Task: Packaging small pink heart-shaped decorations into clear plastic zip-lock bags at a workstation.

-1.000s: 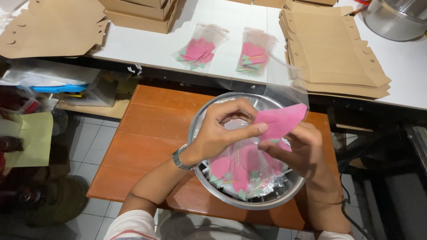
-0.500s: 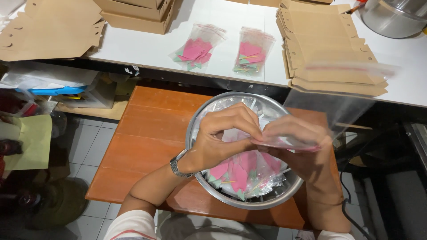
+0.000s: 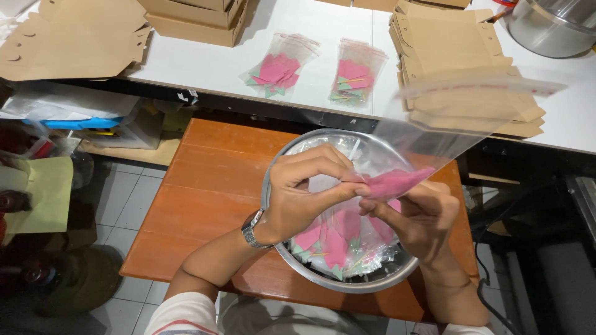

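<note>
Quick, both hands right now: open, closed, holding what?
Left hand: closed, pinching the pink paper pieces at the mouth of the clear plastic bag.
Right hand: closed, gripping the same bag and pink pieces from below.

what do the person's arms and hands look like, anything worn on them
Both hands are bare, no gloves. The left hand has a silver metal-link wristwatch on its wrist. The right hand shows no watch, only what may be a thin band at the wrist. Forearms are uncovered; light, whitish short sleeves show at the bottom edge.
</note>
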